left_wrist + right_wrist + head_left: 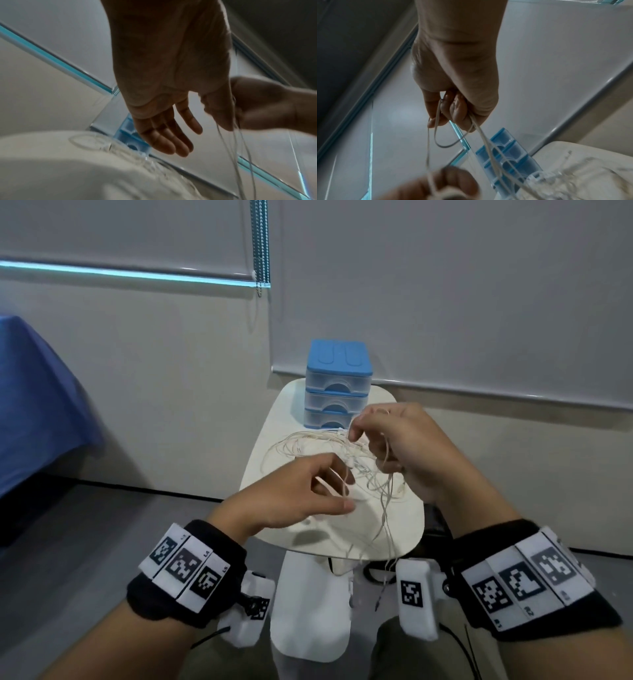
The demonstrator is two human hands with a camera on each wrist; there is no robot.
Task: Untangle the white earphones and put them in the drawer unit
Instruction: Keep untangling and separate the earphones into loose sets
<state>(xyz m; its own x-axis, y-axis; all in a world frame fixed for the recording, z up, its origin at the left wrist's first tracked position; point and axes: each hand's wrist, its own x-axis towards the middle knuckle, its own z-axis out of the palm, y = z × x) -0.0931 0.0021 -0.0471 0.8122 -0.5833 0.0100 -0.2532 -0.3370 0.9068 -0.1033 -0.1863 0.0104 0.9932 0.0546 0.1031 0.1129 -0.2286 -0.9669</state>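
Both hands are up over the small white worktop (274, 446) at centre frame, and the earphones (342, 443) hang between them in a loose snarl, thin white cord looping back toward the drawer unit (337, 385) and trailing down past the worktop's near edge. The right hand (404, 446) has its fingers curled in, pinching a bunch of strands; the right wrist view shows loops dropping straight from that pinch. The left hand (301, 491) sits lower, centre-left; the left wrist view shows its fingers (164, 135) straight and spread, with cord running along its thumb side, though whether the thumb pinches it I cannot tell. This cord looks feather-light, limp and slick, so it will sag and slide rather than hold a shape, and tugging hard likely tightens the knots. Best taken near the snarl itself, or at a bud or the plug, feeding one free end through. All three drawers appear closed
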